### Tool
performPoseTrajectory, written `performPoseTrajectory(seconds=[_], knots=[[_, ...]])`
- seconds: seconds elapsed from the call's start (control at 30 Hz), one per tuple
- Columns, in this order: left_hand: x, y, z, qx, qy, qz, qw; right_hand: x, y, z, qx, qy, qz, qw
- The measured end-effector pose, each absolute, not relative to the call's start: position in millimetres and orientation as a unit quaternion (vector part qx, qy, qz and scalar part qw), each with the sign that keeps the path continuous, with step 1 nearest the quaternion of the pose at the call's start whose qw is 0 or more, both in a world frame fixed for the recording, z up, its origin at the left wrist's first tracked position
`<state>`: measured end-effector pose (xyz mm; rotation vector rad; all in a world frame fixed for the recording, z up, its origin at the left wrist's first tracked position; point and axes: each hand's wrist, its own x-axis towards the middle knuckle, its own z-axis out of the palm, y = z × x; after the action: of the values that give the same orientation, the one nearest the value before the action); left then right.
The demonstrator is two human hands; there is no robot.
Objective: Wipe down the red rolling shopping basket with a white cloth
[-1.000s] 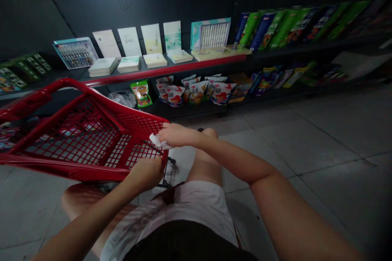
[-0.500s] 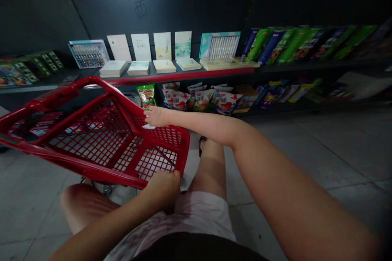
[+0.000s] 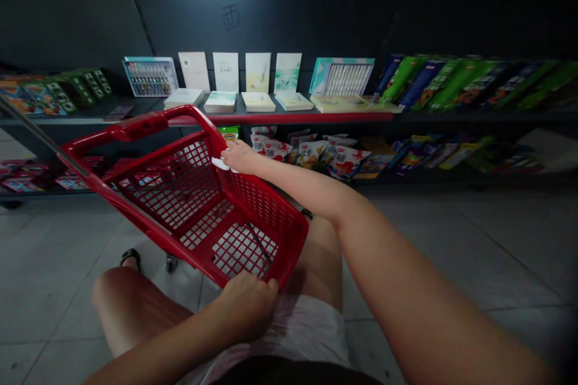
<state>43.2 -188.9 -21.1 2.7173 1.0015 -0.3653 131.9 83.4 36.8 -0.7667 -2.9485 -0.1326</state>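
Observation:
A red plastic mesh shopping basket (image 3: 266,207) stands tilted in front of me on small wheels, with a thin grey pull handle (image 3: 43,138) reaching to the upper left. My left hand (image 3: 248,305) is closed over the basket's near rim. My right hand (image 3: 241,156) rests at the far rim, pinching a white cloth (image 3: 220,163) against the red plastic. The inside of the basket shows only its red mesh floor and walls.
Beyond the basket, dark metal shelving (image 3: 280,118) with a red shelf edge holds boxed art sets, cards and books. Snack bags (image 3: 311,153) stand on the lower shelf. Grey floor tiles (image 3: 474,240) surround my bare legs, and a sandal (image 3: 130,257) shows left of the basket.
The basket has swung, its near corner moving right and its handle appearing at the upper left. The shelves have shifted right and sit lower in view. Both hands stay on the rim.

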Motion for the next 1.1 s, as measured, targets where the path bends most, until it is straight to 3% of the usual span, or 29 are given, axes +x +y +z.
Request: performPoseTrajectory(seconds=[0.13, 0.3, 0.43, 0.63, 0.87, 1.0, 1.1], knots=[[21, -186, -12, 0.920, 0.352, -0.135, 0.111, 183, 51, 24, -0.283, -0.955, -0.086, 0.009], [-11, -183, -6, 0.915, 0.363, -0.143, 0.106, 230, 20, 9, -0.204, -0.975, -0.089, -0.010], [-30, -184, -8, 0.924, 0.346, -0.128, 0.100, 236, 33, 10, -0.194, -0.976, -0.093, 0.029], [-45, -181, -8, 0.936, 0.317, -0.126, 0.089, 235, 114, 25, -0.320, -0.935, -0.132, 0.079], [-66, -169, 5, 0.929, 0.299, -0.067, 0.207, 241, 176, 54, -0.507, -0.821, -0.144, 0.220], [-84, -135, 2, 0.882, 0.449, 0.111, 0.086, 234, 204, 79, -0.607, -0.706, -0.167, 0.325], [-94, -101, -18, 0.774, 0.599, 0.204, -0.016, 226, 229, 85, -0.616, -0.708, -0.194, 0.285]])
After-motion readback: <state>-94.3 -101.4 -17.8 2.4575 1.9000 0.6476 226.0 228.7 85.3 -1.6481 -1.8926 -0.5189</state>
